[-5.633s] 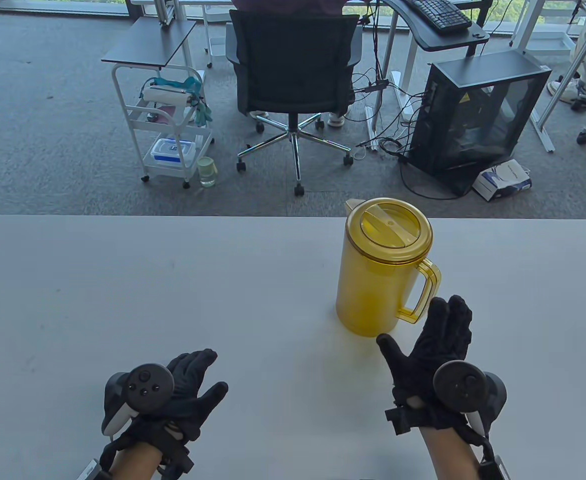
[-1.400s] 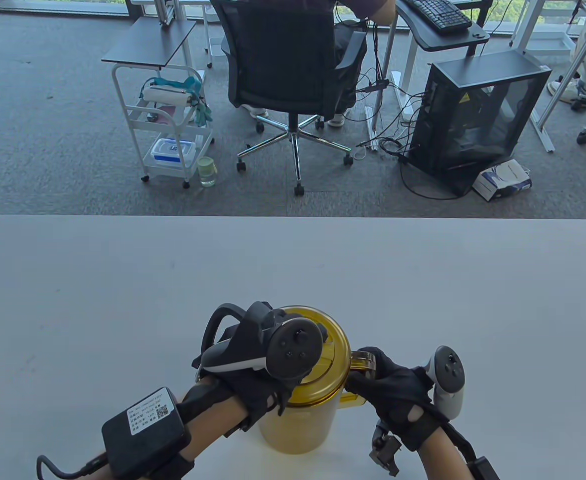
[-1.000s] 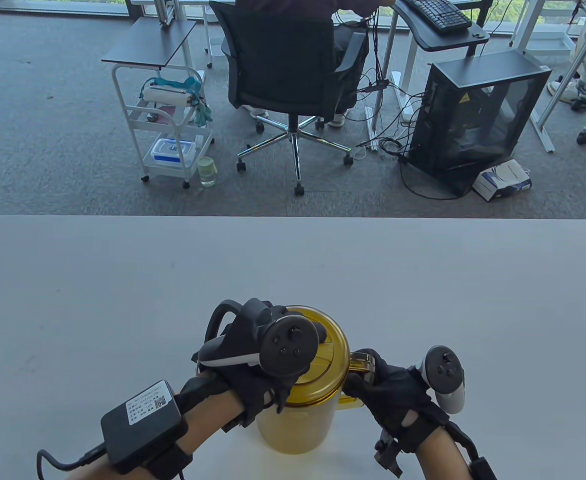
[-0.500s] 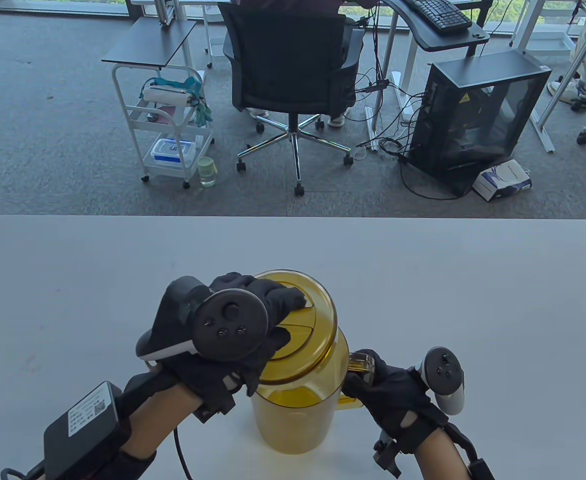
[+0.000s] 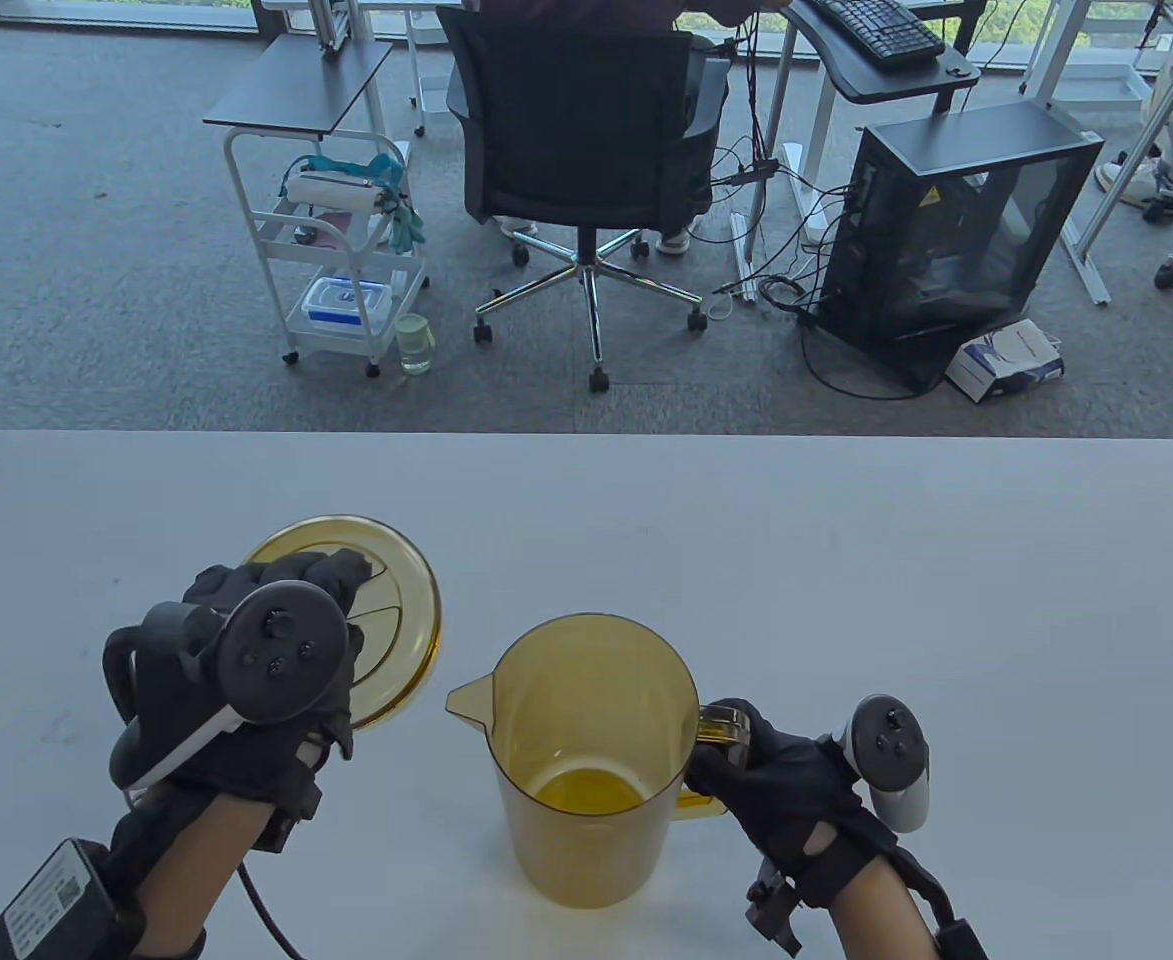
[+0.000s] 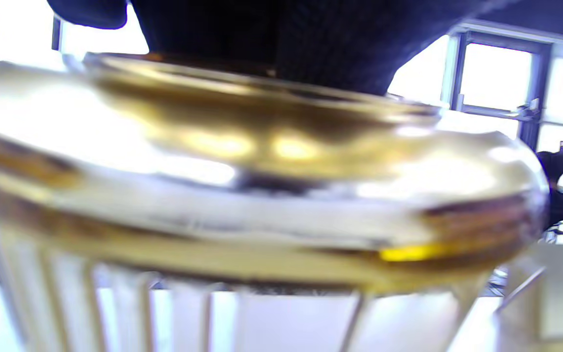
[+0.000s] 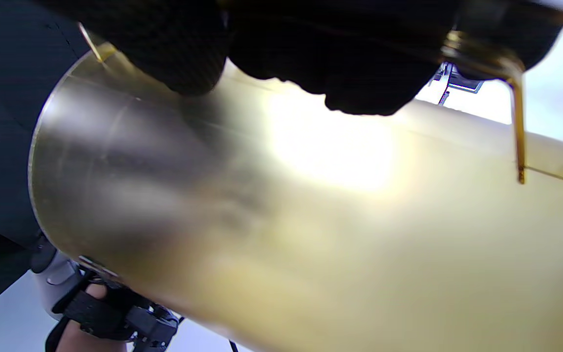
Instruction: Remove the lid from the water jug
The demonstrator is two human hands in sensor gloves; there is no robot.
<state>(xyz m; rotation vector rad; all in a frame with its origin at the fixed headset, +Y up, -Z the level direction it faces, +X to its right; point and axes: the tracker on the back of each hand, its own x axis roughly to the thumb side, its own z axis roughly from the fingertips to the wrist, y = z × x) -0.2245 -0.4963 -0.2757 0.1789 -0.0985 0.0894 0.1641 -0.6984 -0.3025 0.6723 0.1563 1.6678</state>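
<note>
jug [image 5: 586, 760] upright on desk [image 5: 846, 560], near front edge, spout to left | lid [image 5: 401, 620] off, left of jug, apart from it, under left grip [image 5: 276, 650] | right grip [image 5: 776, 770] on handle [image 5: 721, 725] at jug's right | chair [image 5: 586, 130], cart [image 5: 331, 250] on floor behind desk

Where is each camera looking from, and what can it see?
Table view: from above, looking down at the table; shows both gloved hands: left hand holding the lid, right hand gripping the jug handle.
Left wrist view: close under the left hand, facing the blurry lid; dark glove at the top.
Right wrist view: beside the jug wall, fingers at the top.
Shared: the lid appears in the table and left wrist views, the jug in the table and right wrist views.
</note>
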